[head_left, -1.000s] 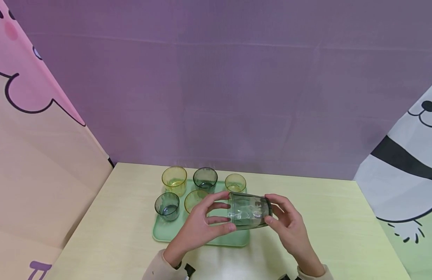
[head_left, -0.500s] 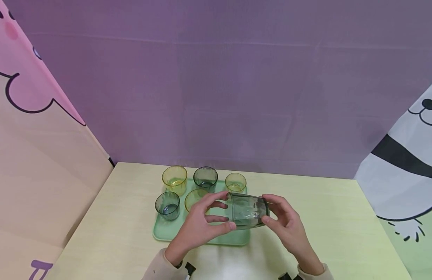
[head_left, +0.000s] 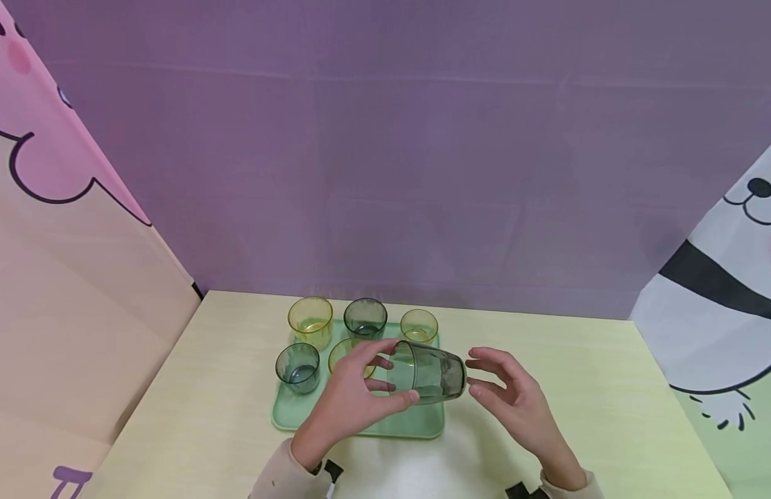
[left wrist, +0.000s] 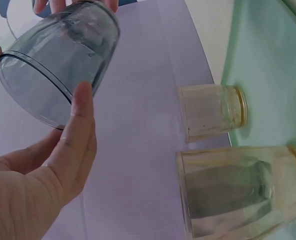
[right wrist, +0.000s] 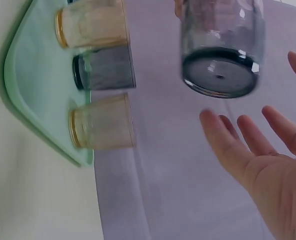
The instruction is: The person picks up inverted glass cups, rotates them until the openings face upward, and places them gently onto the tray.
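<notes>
The grey-green glass (head_left: pixel 428 380) is lying on its side in the air above the near right corner of the green tray (head_left: pixel 360 424), mouth toward the left. The left hand (head_left: pixel 354 398) is gripping it near the rim, thumb below and fingers curled over the top, which is keeping the glass level. The right hand (head_left: pixel 513 402) is hovering just beside the glass base (right wrist: pixel 219 74), fingers spread and relaxed, apart from it. On the tray, five smaller cups are standing upright: yellow cups (head_left: pixel 310 320) and grey cups (head_left: pixel 365 318), well clear of the held glass. The tray is resting on a pale yellow table (head_left: pixel 610 416). A purple backdrop (head_left: pixel 385 173) is enclosing the rear, with cartoon-printed panels (head_left: pixel 61 208) at both sides.
</notes>
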{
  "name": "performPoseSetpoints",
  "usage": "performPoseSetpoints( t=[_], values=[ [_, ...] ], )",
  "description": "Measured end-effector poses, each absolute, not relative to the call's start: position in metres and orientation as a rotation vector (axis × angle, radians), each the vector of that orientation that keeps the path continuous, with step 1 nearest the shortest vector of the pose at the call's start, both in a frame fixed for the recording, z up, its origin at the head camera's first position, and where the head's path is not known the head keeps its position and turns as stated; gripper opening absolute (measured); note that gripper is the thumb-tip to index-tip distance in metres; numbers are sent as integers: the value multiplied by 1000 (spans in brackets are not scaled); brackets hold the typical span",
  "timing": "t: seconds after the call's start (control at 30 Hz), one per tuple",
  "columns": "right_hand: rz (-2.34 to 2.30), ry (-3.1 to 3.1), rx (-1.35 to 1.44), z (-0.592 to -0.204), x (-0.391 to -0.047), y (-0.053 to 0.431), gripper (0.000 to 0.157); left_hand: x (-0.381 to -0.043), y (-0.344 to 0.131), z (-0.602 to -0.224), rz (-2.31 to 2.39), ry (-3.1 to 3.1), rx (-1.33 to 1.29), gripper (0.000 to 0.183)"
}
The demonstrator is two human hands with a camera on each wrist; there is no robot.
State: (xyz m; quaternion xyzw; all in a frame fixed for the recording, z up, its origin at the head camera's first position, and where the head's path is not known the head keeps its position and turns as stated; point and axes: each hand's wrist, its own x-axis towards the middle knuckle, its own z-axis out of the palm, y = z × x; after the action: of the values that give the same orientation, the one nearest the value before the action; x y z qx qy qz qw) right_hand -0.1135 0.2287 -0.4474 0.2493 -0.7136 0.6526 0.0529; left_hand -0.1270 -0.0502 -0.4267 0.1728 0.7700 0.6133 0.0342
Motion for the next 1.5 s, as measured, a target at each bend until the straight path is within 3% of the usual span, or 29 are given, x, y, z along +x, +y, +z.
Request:
performPoseSetpoints(
  t=[0.6, 0.97, 1.33, 1.5],
  values=[
    [1032, -2426, 635, -446, -115, 239, 55, -131, -44, -428, 1496, 2744, 506, 81],
    [786, -2455, 629, -448, -113, 242, 58, -136, -37, -426, 1198, 2953, 540, 81],
    [577, -2442, 665, -449, -114, 246, 48, -146, -27, -428, 987, 3022, 588, 88],
    [558, -2457, 665, -450, -113, 247, 49, -154, -22, -433, 898, 3060, 616, 82]
  ],
)
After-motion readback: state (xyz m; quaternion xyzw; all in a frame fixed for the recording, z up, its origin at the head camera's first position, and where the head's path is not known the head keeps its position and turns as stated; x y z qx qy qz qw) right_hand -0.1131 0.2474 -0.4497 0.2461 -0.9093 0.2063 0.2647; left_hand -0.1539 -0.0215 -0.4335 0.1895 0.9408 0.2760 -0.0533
